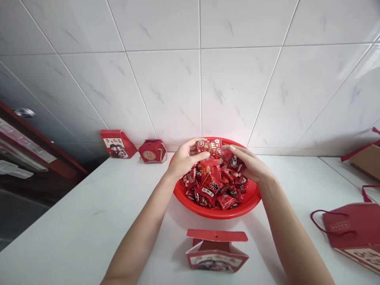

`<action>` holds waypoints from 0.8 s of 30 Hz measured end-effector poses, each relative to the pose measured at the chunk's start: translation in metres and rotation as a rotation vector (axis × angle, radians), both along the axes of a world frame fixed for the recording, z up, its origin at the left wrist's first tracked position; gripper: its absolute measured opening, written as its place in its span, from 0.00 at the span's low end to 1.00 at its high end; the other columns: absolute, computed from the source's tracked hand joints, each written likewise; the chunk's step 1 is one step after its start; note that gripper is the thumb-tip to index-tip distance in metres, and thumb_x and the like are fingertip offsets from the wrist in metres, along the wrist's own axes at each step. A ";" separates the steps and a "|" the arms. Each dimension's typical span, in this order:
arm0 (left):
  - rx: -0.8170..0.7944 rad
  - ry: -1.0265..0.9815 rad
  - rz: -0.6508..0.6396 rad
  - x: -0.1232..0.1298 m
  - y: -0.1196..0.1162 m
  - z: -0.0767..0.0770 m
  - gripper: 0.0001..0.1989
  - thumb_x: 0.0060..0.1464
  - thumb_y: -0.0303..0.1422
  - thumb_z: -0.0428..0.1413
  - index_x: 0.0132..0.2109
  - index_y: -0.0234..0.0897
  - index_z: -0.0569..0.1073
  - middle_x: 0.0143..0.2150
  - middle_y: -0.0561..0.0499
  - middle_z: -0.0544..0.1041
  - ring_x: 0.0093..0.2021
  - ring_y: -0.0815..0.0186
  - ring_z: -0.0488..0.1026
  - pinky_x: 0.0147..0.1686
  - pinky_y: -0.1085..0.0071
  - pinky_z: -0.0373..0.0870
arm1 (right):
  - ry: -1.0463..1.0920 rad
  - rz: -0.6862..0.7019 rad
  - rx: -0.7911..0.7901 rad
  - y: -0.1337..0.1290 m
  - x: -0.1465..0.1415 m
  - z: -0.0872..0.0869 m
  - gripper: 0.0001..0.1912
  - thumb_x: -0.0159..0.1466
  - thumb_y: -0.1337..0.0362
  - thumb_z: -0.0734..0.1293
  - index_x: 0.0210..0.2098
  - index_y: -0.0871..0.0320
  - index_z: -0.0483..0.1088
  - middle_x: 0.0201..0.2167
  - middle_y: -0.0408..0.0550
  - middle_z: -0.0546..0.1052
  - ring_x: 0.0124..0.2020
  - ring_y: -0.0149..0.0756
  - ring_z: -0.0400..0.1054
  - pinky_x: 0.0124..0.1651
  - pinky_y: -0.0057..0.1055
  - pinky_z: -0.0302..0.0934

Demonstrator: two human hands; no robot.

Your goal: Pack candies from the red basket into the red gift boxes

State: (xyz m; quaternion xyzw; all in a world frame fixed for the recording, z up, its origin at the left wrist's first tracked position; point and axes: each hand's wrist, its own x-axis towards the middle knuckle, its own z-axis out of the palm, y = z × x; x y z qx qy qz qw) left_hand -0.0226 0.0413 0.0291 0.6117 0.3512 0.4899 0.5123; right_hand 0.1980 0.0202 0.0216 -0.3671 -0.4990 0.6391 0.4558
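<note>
Near the far rim of the basket (216, 214), our left hand (184, 159) pinches a packet (210, 147) — likely light, slippery, best held edgewise; our right hand (253, 165) half-curls, grip unclear.

1. Raised packet (209, 146): flat, red, sealed, with pale lettering and white flower shapes; held up over the heap near the basket's far side, printed face toward the camera.
2. Loose packets (211, 186): small, glossy, red to dark red, some with black lettering; heaped at mixed angles.
3. Basket (218, 214): red, shallow, rounded, perforated; standing upright on the white counter (97, 221), wall bare at right.
</note>
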 end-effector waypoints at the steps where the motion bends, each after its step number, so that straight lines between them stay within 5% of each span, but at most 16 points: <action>1: 0.007 0.003 -0.015 0.002 -0.001 0.000 0.26 0.42 0.40 0.73 0.49 0.38 0.78 0.44 0.47 0.84 0.43 0.58 0.80 0.49 0.60 0.76 | -0.018 0.019 0.009 -0.001 -0.001 0.001 0.27 0.57 0.42 0.76 0.47 0.54 0.78 0.32 0.49 0.83 0.22 0.34 0.70 0.16 0.26 0.53; 8: 0.074 0.085 -0.102 0.011 -0.010 0.000 0.23 0.47 0.37 0.70 0.52 0.41 0.78 0.50 0.48 0.83 0.51 0.55 0.80 0.55 0.58 0.74 | -0.118 0.135 0.007 -0.005 -0.003 0.001 0.24 0.61 0.42 0.74 0.42 0.55 0.78 0.28 0.51 0.82 0.17 0.31 0.67 0.13 0.24 0.48; 17: 0.011 0.104 -0.212 0.011 -0.013 0.004 0.19 0.50 0.39 0.70 0.48 0.40 0.81 0.50 0.47 0.84 0.52 0.53 0.80 0.53 0.58 0.75 | -0.076 0.118 0.029 -0.007 -0.005 0.002 0.19 0.60 0.46 0.76 0.37 0.55 0.78 0.27 0.48 0.81 0.23 0.39 0.76 0.16 0.27 0.58; 24: 0.023 0.151 -0.239 0.011 -0.015 0.004 0.18 0.52 0.40 0.69 0.49 0.40 0.82 0.47 0.46 0.84 0.49 0.52 0.81 0.52 0.56 0.76 | -0.128 0.092 0.063 -0.009 -0.008 0.002 0.18 0.61 0.46 0.75 0.35 0.54 0.75 0.22 0.43 0.76 0.19 0.32 0.68 0.16 0.26 0.59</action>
